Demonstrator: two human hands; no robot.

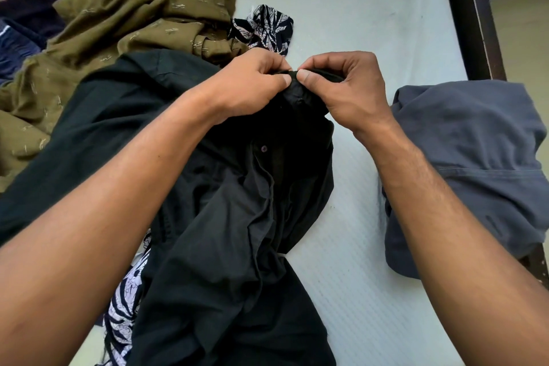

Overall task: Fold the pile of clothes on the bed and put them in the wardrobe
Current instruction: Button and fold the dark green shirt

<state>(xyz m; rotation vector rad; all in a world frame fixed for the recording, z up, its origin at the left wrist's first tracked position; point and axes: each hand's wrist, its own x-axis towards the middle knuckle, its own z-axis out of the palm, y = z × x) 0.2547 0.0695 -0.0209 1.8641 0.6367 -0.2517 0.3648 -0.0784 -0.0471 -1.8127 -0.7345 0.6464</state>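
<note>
Left hand (249,83) and right hand (341,89) both pinch the black shirt (237,217) at its collar; long axis trails toward 6 o'clock

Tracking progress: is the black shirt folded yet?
Not folded: the black shirt lies crumpled on the bed, left hand and right hand pinching its top.

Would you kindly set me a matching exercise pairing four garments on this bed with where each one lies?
1. black shirt
2. olive garment
3. grey-blue garment
4. patterned cloth

A. lying alone on the right
B. pinched by left hand and right hand
C. heaped on the left
D. just beyond both hands

Pairs: 1-B, 2-C, 3-A, 4-D
</note>
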